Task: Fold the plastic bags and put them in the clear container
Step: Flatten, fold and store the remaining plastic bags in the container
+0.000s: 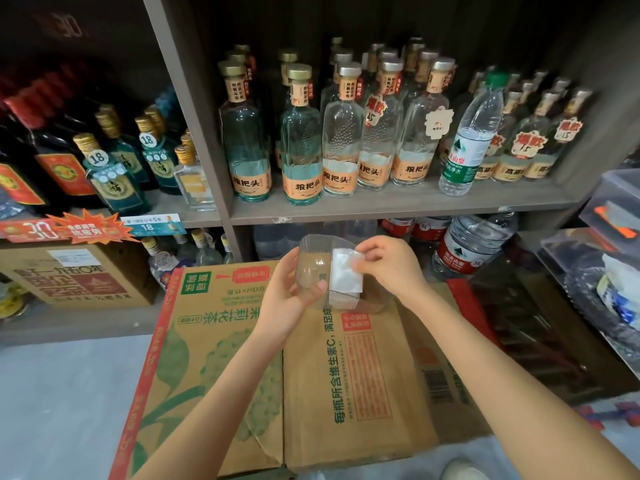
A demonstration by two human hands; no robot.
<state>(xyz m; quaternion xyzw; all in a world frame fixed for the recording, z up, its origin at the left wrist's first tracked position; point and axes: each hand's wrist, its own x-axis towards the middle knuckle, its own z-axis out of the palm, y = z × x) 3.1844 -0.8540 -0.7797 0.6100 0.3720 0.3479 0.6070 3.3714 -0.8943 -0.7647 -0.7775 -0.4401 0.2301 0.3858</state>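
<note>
A small clear container (313, 263) is held above a cardboard box (311, 375). My left hand (289, 292) grips its near side, fingers curled around the wall. A folded white plastic bag (346, 277) stands partly inside the container. My right hand (389, 263) pinches the bag's upper right corner with thumb and fingertips. A second pale folded piece (341, 301) shows low inside the container under the bag.
Shelves of glass liquor bottles (301, 143) and a water bottle (472, 140) stand behind. Large water jugs (474, 244) sit on the lower shelf. Plastic bins (609, 216) are stacked at the right. Another carton (76, 275) sits at the left.
</note>
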